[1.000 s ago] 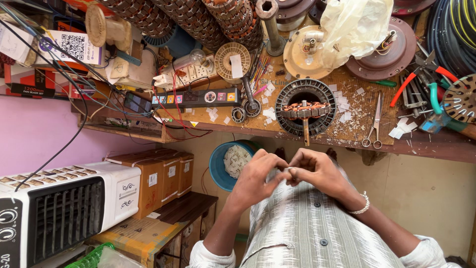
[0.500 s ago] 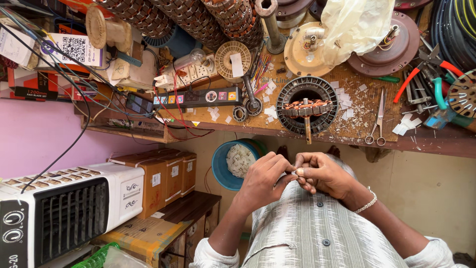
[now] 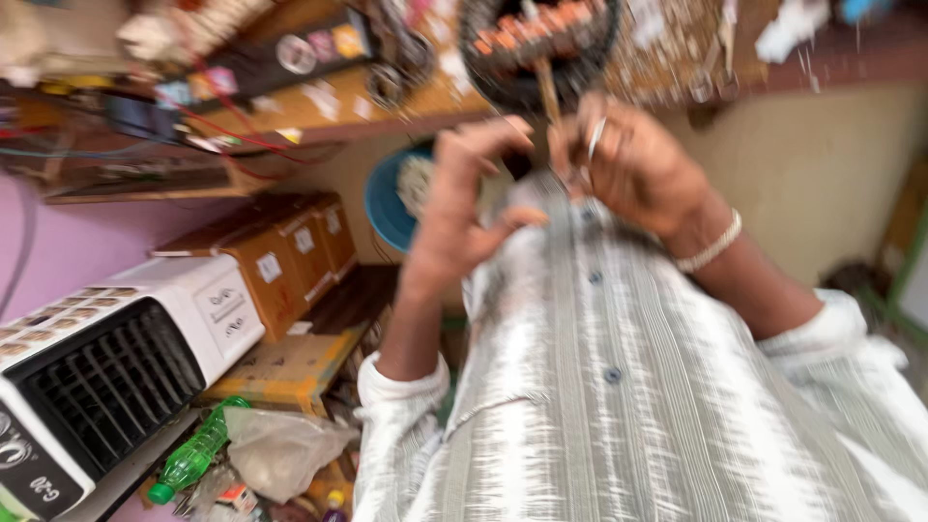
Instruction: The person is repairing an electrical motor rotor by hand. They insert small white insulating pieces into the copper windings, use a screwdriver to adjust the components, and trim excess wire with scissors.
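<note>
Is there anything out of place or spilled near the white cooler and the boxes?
Yes. A green plastic bottle lies on its side beside a crumpled plastic bag, among loose clutter below the white air cooler. Blur hides finer detail.

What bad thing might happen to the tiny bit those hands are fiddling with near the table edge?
1. The small pale piece is pinched only at the fingertips of the right hand, with the left hand close by; it might slip and drop toward the cluttered floor, where it may be hard to find.
2. The round dark motor part with copper windings sits near the workbench edge, just above the hands; a bump might nudge it off.
</note>
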